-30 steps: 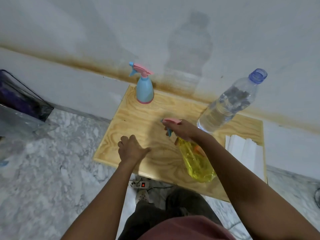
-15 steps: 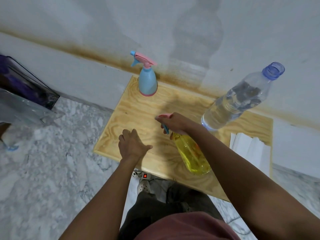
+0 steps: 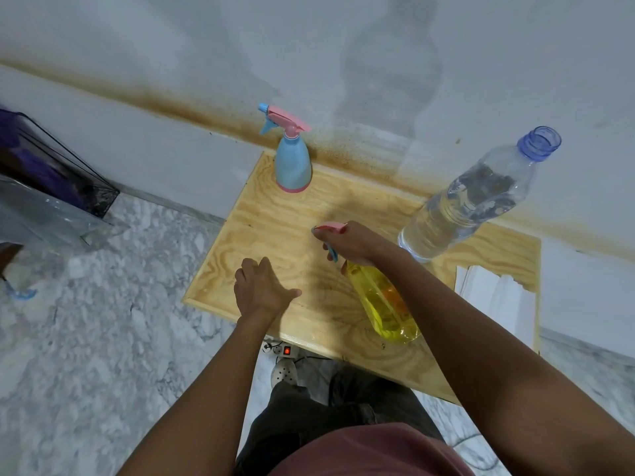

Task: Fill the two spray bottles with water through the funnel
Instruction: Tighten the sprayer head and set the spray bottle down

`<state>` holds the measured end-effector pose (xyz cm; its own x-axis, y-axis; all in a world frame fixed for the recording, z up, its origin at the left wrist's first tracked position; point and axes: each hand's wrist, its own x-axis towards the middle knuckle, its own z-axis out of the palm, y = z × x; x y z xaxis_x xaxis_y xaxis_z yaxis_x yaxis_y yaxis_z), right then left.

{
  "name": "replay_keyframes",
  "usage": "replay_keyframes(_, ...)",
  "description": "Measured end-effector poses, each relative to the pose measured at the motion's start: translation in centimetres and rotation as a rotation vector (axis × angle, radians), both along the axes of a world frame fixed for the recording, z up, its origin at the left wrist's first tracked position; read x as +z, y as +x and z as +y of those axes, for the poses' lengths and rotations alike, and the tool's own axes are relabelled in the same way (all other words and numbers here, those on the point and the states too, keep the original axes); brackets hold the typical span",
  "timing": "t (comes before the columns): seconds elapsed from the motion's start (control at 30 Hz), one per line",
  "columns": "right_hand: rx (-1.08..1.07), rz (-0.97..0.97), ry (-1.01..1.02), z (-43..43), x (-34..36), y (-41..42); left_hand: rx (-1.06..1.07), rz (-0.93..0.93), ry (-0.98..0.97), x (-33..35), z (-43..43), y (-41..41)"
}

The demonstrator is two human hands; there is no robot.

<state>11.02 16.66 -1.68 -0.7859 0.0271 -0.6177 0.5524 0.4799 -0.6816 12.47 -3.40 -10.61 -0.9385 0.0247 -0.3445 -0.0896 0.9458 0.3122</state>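
**Item 1, yellow bottle** [image 3: 385, 304]: stands near the front edge of the table [image 3: 261, 228] with its spray head on. The right hand [image 3: 354, 242] is curled round that head, gripping it.

**Item 2, left hand** [image 3: 263, 290]: just beside it over bare wood, fingers loosely bent, holding nothing.

**Item 3, blue bottle** [image 3: 293, 166]: at the far edge by the wall, head on, untouched.

**Item 4, water bottle** [image 3: 470, 201]: uncapped, partly full, far right.

**Item 5, funnel:** we cannot pick it out (an orange shape shows through the yellow plastic, but we cannot tell what it is).

**Step, as we judge it:** unscrewing the yellow bottle's head. We would bring the left hand onto the body to hold it firm and turn the collar, not the trigger. Then we would lift the head straight up and lay it clear of the water bottle.
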Motion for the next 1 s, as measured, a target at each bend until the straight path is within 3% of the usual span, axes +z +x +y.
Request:
replay_keyframes(0.27,-0.008,0.039,-0.013,0.0,0.5,1.0,0.000,-0.010,-0.013,0.0,0.1,0.0)
replay_keyframes(0.43,-0.055,0.200,-0.001,-0.1,1.9,2.3,-0.004,-0.074,0.045,1.2,0.3,0.1)
replay_keyframes(0.5,-0.143,0.290,-0.046,-0.1,2.8,3.2,-0.076,-0.140,0.230,2.5,0.4,0.0)
replay_keyframes(0.57,-0.220,0.408,-0.111,-0.3,3.9,4.3,-0.187,-0.348,0.545,4.3,0.7,0.3)
replay_keyframes(0.63,-0.271,0.544,-0.141,-0.7,5.0,5.2,-0.330,-0.472,0.642,5.9,1.4,1.1)
replay_keyframes(0.8,-0.339,0.690,-0.180,-2.0,6.7,6.1,-0.267,-0.337,0.827,8.4,3.5,2.4)
replay_keyframes(1.0,-0.399,0.679,-0.075,-2.4,6.3,6.4,-0.224,-0.189,0.819,9.7,3.0,2.0)
